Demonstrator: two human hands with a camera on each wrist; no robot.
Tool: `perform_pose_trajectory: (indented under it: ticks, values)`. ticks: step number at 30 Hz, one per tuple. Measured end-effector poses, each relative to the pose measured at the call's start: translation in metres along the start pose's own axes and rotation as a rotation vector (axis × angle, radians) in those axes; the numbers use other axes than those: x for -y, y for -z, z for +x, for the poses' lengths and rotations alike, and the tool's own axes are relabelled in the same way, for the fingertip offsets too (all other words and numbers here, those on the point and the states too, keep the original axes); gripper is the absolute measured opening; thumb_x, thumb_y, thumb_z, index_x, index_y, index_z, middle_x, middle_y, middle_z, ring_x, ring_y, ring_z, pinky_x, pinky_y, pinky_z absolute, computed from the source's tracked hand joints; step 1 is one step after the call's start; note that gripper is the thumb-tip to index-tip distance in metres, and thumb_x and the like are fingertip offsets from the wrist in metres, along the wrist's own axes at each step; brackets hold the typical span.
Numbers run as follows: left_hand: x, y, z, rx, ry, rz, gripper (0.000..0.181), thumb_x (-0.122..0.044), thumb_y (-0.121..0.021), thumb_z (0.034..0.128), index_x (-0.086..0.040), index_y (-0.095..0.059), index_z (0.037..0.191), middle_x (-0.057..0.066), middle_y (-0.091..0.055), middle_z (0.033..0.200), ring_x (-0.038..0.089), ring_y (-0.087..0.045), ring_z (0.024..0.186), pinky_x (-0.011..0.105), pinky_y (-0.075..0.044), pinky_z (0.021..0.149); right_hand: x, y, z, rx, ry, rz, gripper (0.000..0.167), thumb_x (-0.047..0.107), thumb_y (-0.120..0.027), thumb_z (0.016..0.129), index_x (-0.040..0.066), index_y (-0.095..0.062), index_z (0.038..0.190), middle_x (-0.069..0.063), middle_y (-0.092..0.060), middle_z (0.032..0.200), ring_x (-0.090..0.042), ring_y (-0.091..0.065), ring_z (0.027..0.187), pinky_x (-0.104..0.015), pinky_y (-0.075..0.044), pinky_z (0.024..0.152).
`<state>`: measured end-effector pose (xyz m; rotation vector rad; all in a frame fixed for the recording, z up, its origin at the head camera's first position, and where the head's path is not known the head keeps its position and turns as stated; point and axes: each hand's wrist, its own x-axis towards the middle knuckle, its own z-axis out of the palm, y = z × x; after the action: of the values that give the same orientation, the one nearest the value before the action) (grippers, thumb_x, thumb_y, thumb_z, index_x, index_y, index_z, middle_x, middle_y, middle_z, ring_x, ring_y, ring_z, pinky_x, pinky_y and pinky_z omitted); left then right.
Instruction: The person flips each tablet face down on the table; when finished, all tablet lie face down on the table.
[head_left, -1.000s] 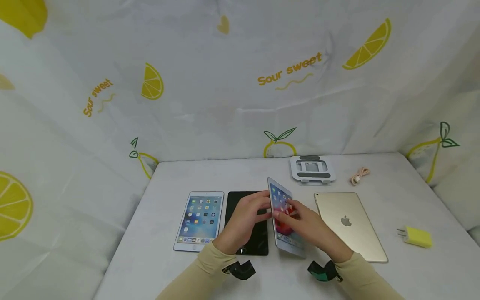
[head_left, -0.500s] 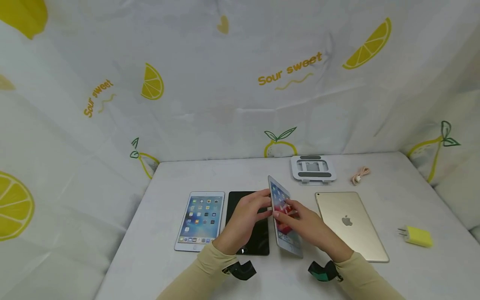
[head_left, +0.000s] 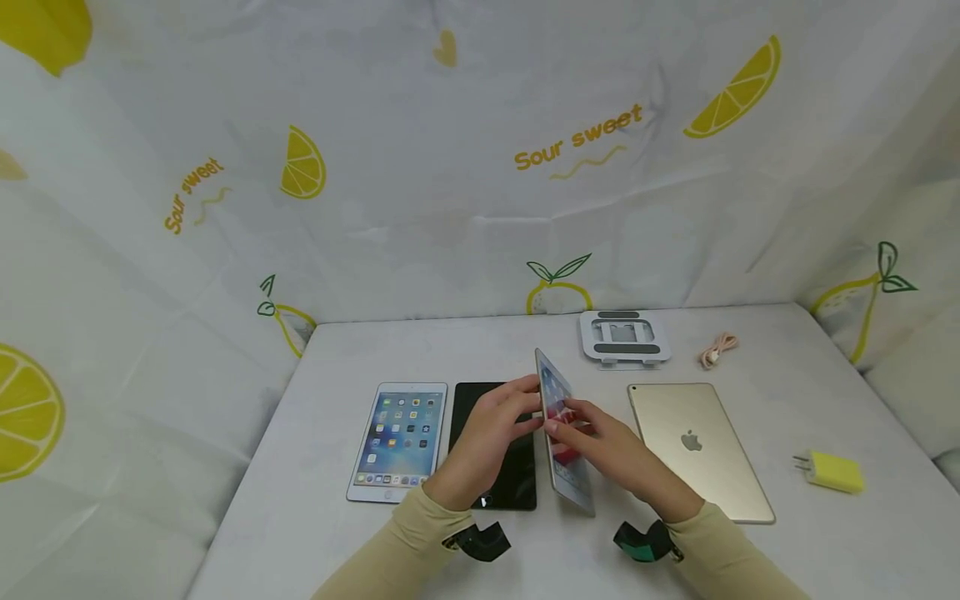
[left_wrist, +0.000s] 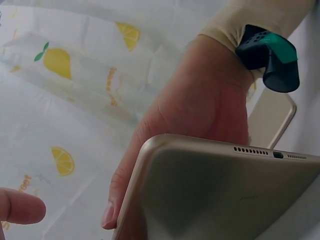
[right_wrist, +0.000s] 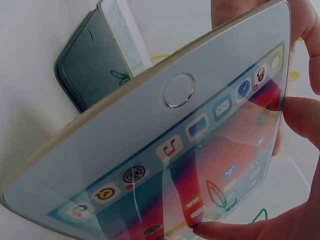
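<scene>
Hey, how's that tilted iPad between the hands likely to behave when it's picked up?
The tilted iPad is probably stiff, since its thin body shows no bend while held at a slant. Its smooth, metallic-looking back suggests it could be slippery. The glossy, reflective screen looks like glass, so a knock might crack it.

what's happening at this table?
A person has a tablet tilted up between both hands, its lit screen facing the right hand, whose fingers are on the screen side. The left hand is at the far edge; its exact grip isn't clear. A white tablet and black tablet lie to the left, a gold tablet face down to the right. A stand, cable and yellow charger lie farther off.
</scene>
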<state>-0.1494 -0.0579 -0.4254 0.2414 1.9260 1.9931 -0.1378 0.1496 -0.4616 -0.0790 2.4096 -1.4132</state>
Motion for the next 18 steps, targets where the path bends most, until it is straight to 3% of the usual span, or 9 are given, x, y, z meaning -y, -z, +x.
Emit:
perform_pose_trajectory:
  ticks: [18]
  values:
    - [-0.0026, 0.0005, -0.0025, 0.000, -0.006, 0.012, 0.053, -0.031, -0.051, 0.1121, -0.008, -0.051, 0.160, 0.011, -0.049, 0.167, 0.032, -0.050, 0.152, 0.054, -0.047, 0.123, -0.0015, -0.0038, 0.0005, 0.037, 0.046, 0.147, 0.076, 0.051, -0.061, 0.107, 0.006, -0.040, 0.164, -0.023, -0.060, 0.153, -0.025, -0.075, 0.116, -0.057, -0.058, 0.110]
